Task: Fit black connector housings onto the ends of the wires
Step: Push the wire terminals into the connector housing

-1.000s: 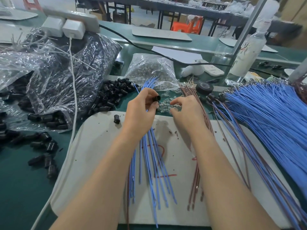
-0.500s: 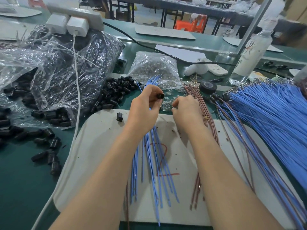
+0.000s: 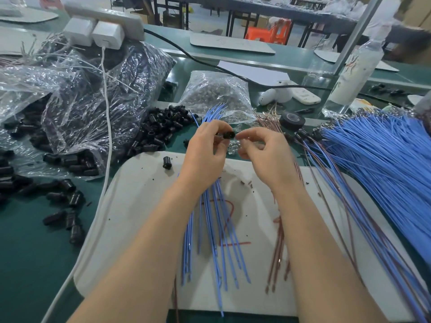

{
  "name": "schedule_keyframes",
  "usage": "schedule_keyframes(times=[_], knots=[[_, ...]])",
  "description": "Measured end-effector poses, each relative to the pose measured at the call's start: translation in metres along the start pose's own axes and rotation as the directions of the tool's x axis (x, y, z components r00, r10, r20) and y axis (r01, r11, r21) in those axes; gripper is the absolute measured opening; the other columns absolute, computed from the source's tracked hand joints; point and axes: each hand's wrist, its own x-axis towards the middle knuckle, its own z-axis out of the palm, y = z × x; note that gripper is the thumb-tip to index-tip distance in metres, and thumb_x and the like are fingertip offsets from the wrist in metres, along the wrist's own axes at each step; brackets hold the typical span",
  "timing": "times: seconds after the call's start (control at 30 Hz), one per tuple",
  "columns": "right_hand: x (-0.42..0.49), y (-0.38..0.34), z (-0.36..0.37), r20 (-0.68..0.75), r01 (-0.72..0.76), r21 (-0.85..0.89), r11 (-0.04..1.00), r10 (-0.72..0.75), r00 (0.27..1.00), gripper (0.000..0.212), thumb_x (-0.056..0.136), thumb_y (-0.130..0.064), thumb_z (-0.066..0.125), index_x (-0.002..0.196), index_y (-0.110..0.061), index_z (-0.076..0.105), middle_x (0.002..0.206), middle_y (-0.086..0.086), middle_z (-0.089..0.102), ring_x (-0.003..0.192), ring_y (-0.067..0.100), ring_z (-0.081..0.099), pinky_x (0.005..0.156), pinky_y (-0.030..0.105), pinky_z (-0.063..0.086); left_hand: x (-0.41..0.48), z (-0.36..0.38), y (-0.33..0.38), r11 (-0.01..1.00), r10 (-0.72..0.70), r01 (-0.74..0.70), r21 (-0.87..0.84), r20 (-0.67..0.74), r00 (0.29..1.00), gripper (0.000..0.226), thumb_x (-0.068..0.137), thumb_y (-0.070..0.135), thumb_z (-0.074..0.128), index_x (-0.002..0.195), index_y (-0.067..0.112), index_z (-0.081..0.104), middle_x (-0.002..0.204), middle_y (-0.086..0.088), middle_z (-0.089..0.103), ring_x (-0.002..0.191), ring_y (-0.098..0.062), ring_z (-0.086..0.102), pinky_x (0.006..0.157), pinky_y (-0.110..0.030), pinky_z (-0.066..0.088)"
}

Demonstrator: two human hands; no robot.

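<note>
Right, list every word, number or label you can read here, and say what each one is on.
"2": red hand-drawn figure on the white board, partly covered by the blue wires, so the reading is likely but not certain.
Second red mark, further right on the board: mostly hidden, unreadable.
Print on the bottle: too blurred to read.
No other text can be read.

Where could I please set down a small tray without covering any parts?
The left of the white board, between the lone black housing, the white cable and the blue wires, is bare. So is the green table at lower left, below the scattered housings. The right side is crowded with wire bundles.
</note>
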Motion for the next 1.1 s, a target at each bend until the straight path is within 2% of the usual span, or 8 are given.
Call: schedule_keyframes(times=[0.1, 0.2, 0.3, 0.37, 0.43, 0.77, 0.93, 1.1], knots=[[-0.003, 0.0, 0.004, 0.007, 0.035, -0.072, 0.997, -0.034, 0.999, 0.012, 0.085, -0.023, 0.069, 0.096, -0.019, 0.071, 0.09, -0.001, 0.072, 0.084, 0.011, 0.068, 0.083, 0.03, 0.053, 0.0, 0.001, -0.001, 1.0, 0.002, -0.003, 0.026, 0.026, 1.0, 0.022, 0.089, -0.002, 0.052, 0.103, 0.014, 0.06, 0.106, -0.004, 0.06, 0.089, -0.006, 0.059, 0.08, -0.011, 0.047], [-0.006, -0.001, 0.009, -0.091, 0.114, -0.17, 0.979, -0.13, 0.987, 0.015, 0.083, -0.021, 0.071, 0.095, -0.012, 0.073, 0.092, 0.006, 0.068, 0.085, 0.02, 0.066, 0.084, 0.038, 0.051, -0.002, 0.005, -0.001, 0.998, 0.017, -0.02, 0.054, 0.039, 0.999, 0.023, 0.088, -0.001, 0.055, 0.106, 0.012, 0.061, 0.107, -0.004, 0.061, 0.088, -0.011, 0.06, 0.08, -0.011, 0.047], [-0.007, -0.002, 0.012, -0.145, 0.176, -0.229, 0.957, -0.212, 0.966, 0.014, 0.085, -0.02, 0.07, 0.092, -0.008, 0.072, 0.091, 0.011, 0.064, 0.082, 0.025, 0.064, 0.082, 0.04, 0.05, -0.004, 0.008, -0.001, 0.983, 0.052, -0.05, 0.174, -0.006, 0.999, 0.021, 0.088, 0.006, 0.059, 0.109, 0.009, 0.058, 0.108, -0.003, 0.059, 0.085, -0.016, 0.059, 0.082, -0.028, 0.049], [-0.008, -0.003, 0.014, -0.154, 0.206, -0.257, 0.944, -0.25, 0.956, 0.016, 0.084, -0.022, 0.071, 0.09, -0.007, 0.072, 0.089, 0.01, 0.064, 0.079, 0.024, 0.063, 0.079, 0.036, 0.049, -0.005, 0.009, 0.0, 0.955, 0.084, -0.061, 0.292, -0.065, 0.994, 0.013, 0.088, 0.009, 0.058, 0.101, 0.007, 0.058, 0.101, -0.005, 0.058, 0.081, -0.024, 0.058, 0.076, -0.041, 0.048], [-0.009, -0.004, 0.017, -0.145, 0.223, -0.276, 0.935, -0.27, 0.952, 0.017, 0.083, -0.023, 0.072, 0.088, -0.006, 0.072, 0.087, 0.01, 0.063, 0.077, 0.024, 0.062, 0.076, 0.032, 0.047, -0.006, 0.009, 0.002, 0.932, 0.095, -0.052, 0.358, -0.102, 0.99, 0.006, 0.089, 0.01, 0.056, 0.092, 0.005, 0.057, 0.092, -0.007, 0.059, 0.078, -0.028, 0.055, 0.071, -0.044, 0.045], [-0.013, -0.01, 0.02, -0.149, 0.223, -0.272, 0.936, -0.27, 0.951, 0.018, 0.083, -0.024, 0.072, 0.087, -0.007, 0.072, 0.086, 0.009, 0.062, 0.078, 0.024, 0.06, 0.077, 0.037, 0.047, -0.005, 0.008, 0.004, 0.932, 0.048, 0.0, 0.362, -0.122, 0.991, 0.005, 0.088, 0.009, 0.054, 0.09, 0.006, 0.057, 0.085, -0.004, 0.055, 0.077, -0.026, 0.05, 0.067, -0.035, 0.038], [-0.016, -0.014, 0.021, -0.15, 0.225, -0.256, 0.94, -0.269, 0.951, 0.018, 0.083, -0.024, 0.072, 0.087, -0.007, 0.071, 0.086, 0.007, 0.062, 0.077, 0.023, 0.061, 0.077, 0.039, 0.049, -0.004, 0.006, 0.004, 0.913, 0.025, 0.036, 0.406, -0.143, 0.989, 0.016, 0.089, 0.008, 0.048, 0.082, 0.003, 0.061, 0.079, -0.007, 0.059, 0.072, -0.026, 0.051, 0.063, -0.036, 0.037], [-0.009, -0.013, 0.008, 0.01, 0.166, -0.182, 0.969, -0.167, 0.986, 0.019, 0.087, -0.016, 0.064, 0.105, -0.014, 0.071, 0.102, 0.004, 0.066, 0.087, 0.014, 0.066, 0.089, 0.034, 0.051, -0.005, 0.003, 0.005, 0.935, 0.053, 0.0, 0.355, -0.139, 0.989, 0.019, 0.089, 0.007, 0.051, 0.07, 0.008, 0.056, 0.066, -0.003, 0.051, 0.064, -0.028, 0.045, 0.061, -0.036, 0.036]])
